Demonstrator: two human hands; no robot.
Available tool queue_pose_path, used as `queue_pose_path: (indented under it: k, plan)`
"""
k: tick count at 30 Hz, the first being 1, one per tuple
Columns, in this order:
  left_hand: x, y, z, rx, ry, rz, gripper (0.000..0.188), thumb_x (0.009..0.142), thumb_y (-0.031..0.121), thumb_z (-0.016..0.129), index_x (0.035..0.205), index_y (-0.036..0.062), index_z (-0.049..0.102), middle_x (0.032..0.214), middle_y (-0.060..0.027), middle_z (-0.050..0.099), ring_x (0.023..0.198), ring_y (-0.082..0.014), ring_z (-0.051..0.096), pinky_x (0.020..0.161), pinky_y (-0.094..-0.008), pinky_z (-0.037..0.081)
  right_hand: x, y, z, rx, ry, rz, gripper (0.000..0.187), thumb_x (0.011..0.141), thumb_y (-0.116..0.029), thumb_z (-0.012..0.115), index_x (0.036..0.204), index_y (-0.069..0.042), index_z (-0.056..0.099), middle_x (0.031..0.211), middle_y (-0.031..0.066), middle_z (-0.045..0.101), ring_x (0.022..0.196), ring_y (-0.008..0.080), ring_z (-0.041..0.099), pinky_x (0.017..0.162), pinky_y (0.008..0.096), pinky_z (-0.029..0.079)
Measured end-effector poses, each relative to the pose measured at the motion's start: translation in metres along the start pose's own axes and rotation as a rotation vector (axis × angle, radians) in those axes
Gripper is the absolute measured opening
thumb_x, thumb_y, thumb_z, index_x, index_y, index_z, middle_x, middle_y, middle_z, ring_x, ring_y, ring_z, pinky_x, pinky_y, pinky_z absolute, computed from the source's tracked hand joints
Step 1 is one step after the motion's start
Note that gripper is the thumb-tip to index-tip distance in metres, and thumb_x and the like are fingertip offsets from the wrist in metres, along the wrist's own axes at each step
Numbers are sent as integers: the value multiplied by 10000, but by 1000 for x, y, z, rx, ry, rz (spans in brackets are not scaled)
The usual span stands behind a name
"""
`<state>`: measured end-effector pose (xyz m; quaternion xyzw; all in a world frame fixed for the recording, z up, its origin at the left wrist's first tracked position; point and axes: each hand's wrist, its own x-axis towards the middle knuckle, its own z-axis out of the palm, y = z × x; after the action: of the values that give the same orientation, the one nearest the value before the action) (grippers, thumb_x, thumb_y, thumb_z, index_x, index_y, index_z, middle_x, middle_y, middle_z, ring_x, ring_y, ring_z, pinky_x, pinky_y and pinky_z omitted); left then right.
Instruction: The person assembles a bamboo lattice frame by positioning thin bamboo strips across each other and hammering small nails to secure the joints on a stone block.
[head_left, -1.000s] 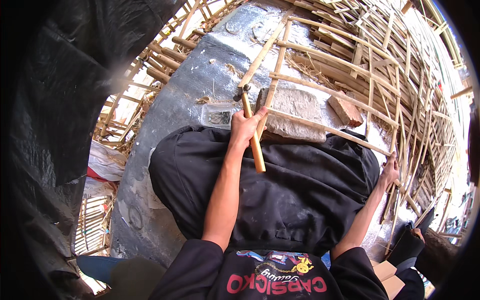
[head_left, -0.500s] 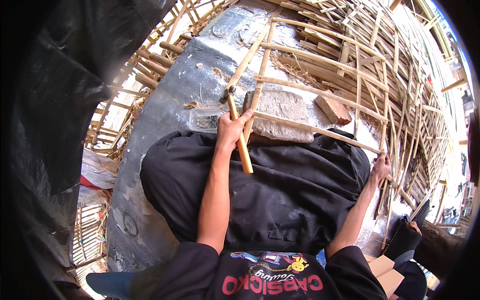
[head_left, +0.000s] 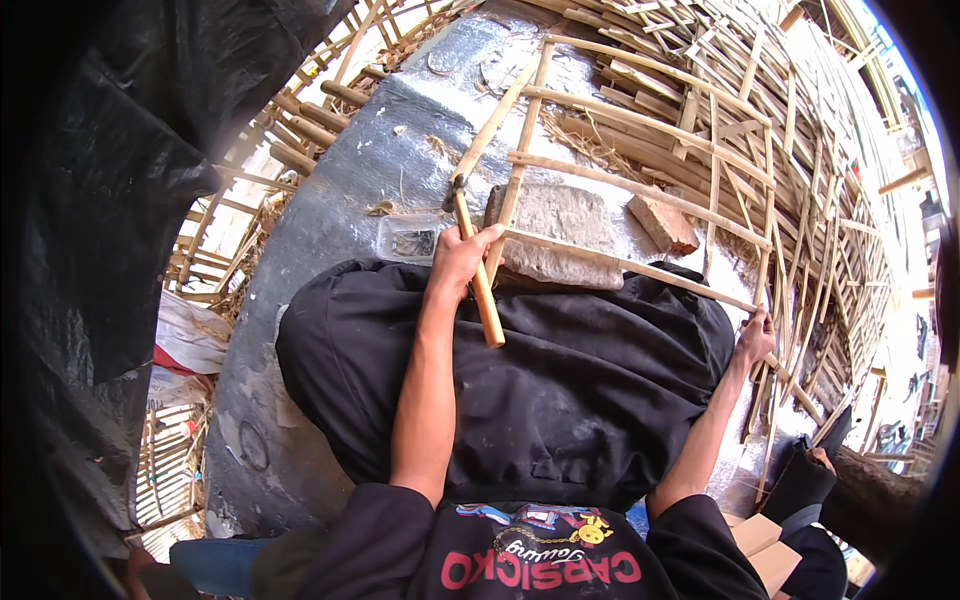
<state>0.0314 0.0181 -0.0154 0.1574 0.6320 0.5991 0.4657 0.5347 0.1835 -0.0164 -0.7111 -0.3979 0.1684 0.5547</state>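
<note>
Change since earlier frames: hammer (head_left: 470, 250) sits slightly lower against the frame than half a second ago, its head now at the left rail; the right hand's grasp on the slat end is unchanged.
Left surroundings: black plastic sheet (head_left: 120, 150) hangs along the left edge; stacked bamboo poles (head_left: 310, 125) lie beyond the grey work surface (head_left: 330, 210); open grey area remains to the left of the hammer.
Small tray: clear plastic container (head_left: 410, 238) rests on the grey surface, just beside the left hand.
Left hand (head_left: 462, 262): fingers clenched around the wooden hammer handle, near mid-length; the handle's lower end projects over the black-clad lap (head_left: 560, 380).
Hammer head: touches or hovers at the left rail of the bamboo frame (head_left: 600, 170); contact cannot be confirmed.
Progress: judged partly assembled; two long rails and several cross slats lie in ladder form, and the nearest cross slat (head_left: 630, 265) appears to be the joint in hand. Fastenings are too small to see.
Support: flat stone block (head_left: 560, 232) lies under the nearest slat; a brick piece (head_left: 662, 222) sits just beside it.
Right hand (head_left: 755, 335): fingers closed on the right end of that slat.
Right clearance: restricted; loose bamboo strips (head_left: 800, 160) crowd the right edge, near the frame.
</note>
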Motion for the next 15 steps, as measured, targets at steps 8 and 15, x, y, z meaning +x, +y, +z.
queue_pose_path:
  k: [8,15]
  plan:
    - [-8,8,6,28,1,-29,325,873,276,799,803,12,623,699,-61,657,537,-142,640,478,-298,510,3,6,-3,11,-9,-4,322,949,-280,684,878,31,719,657,32,619,542,97,516,482,258,374]
    - [-9,9,5,57,8,-23,325,877,282,799,835,9,629,714,-51,628,552,-160,650,484,-292,534,-5,-2,-1,29,22,13,292,941,-252,702,912,38,727,689,35,641,558,89,535,489,249,389]
